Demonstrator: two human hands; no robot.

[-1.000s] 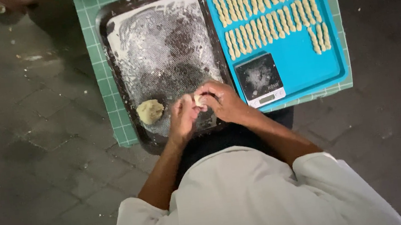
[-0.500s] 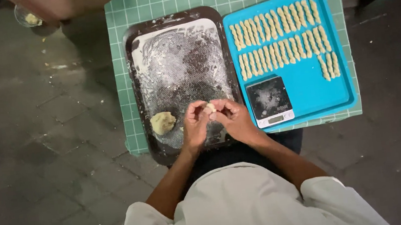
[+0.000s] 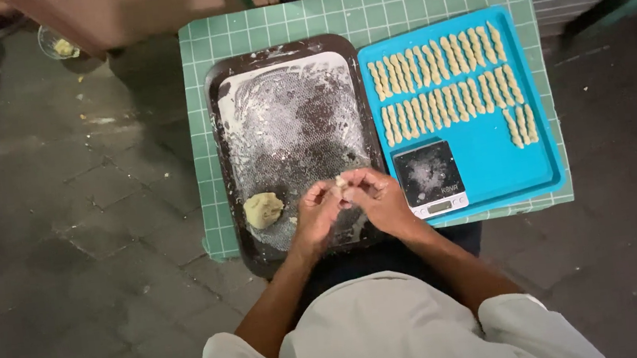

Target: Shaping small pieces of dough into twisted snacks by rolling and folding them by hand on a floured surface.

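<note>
My left hand [image 3: 316, 213] and my right hand [image 3: 379, 198] meet over the near end of a dark, flour-dusted tray [image 3: 231, 145]. Between their fingertips they pinch a small pale piece of dough [image 3: 341, 180]. A larger lump of dough [image 3: 263, 209] lies on the tray just left of my left hand. To the right, a blue tray [image 3: 504, 162] carries rows of several twisted dough sticks [image 3: 443, 81]. A small black kitchen scale [image 3: 430, 178] sits at that tray's near left corner, beside my right hand.
Both trays rest on a green gridded cutting mat [image 3: 363, 6] on a low surface. Dark paved floor surrounds it. A small clear cup [image 3: 59, 44] with something pale inside stands on the floor at far left, next to a person's limb at the top edge.
The view has shifted, so the trays now sit further right and lower in frame. My hands stay together on the small dough piece, lifted slightly off the tray.
</note>
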